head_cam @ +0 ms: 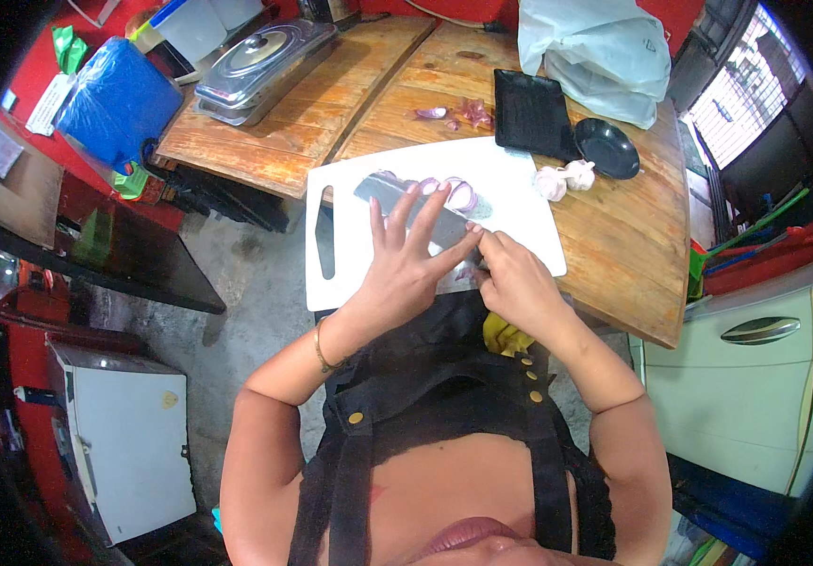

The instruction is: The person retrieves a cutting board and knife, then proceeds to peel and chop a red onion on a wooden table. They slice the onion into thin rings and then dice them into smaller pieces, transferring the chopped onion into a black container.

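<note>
A broad-bladed kitchen knife (375, 187) lies slantwise over a white plastic cutting board (392, 283). My right hand (516, 272) grips it at the handle end. Across the blade my left hand (406, 258) rests with its fingers spread, the index finger and thumb reaching towards the right hand. Sliced red onion (461, 196) sits just beyond the blade. More pieces by the blade are partly covered by my left fingers. Two garlic bulbs (551, 184) stand at the board's right edge.
Onion peels (474, 112) lie on the wooden table (619, 262) behind the board. A black rectangular plate (534, 113), a small black bowl (607, 148) and a plastic bag (604, 56) are at the back right. A lidded metal tray (265, 64) stands back left.
</note>
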Available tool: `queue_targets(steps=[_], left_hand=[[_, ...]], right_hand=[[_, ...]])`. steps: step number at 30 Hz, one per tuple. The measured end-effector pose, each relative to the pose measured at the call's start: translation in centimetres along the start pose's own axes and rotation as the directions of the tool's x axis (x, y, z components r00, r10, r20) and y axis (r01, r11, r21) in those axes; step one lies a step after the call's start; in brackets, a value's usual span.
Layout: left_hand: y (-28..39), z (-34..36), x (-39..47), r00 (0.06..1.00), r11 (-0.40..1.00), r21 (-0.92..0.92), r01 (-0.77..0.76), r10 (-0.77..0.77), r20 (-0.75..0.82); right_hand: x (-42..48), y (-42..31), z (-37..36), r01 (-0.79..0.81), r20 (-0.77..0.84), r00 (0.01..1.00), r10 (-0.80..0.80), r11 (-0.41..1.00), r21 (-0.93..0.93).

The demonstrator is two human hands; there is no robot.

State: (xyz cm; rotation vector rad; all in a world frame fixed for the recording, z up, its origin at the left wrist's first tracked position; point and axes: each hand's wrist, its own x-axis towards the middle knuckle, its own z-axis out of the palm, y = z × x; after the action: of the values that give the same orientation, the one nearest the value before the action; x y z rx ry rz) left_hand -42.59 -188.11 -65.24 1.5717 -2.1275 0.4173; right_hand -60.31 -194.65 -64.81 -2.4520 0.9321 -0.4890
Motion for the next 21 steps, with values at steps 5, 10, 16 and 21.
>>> queue_targets(steps=[5,10,16,21], left_hand=[[-0.3,0.9,0.0,0.994,0.996,0.083,0.019,-0.027,0.106],[-3.1,1.1,0.1,0.977,0.964,0.199,0.176,-0.196,0.088],[-5.0,0.8,-0.6,0.906,0.921,0.18,0.345,-0.377,0.195],[0.0,1.3,0.7,0.926,0.928,-0.102,0.358,-0.339,0.166]], right_hand=[[-0.8,-0.5,-1.7,-0.107,0.001,0.994,0.107,0.987,0.118],[-3.0,0.8,-4.5,-0.067,0.003,0.998,0.067,0.993,0.1],[-6.5,1.5,-9.1,-0.229,-0.006,0.973,0.232,0.962,0.147],[-8.4,2.4,-9.2,-0.329,-0.069,0.923,0.379,0.87,0.368]])
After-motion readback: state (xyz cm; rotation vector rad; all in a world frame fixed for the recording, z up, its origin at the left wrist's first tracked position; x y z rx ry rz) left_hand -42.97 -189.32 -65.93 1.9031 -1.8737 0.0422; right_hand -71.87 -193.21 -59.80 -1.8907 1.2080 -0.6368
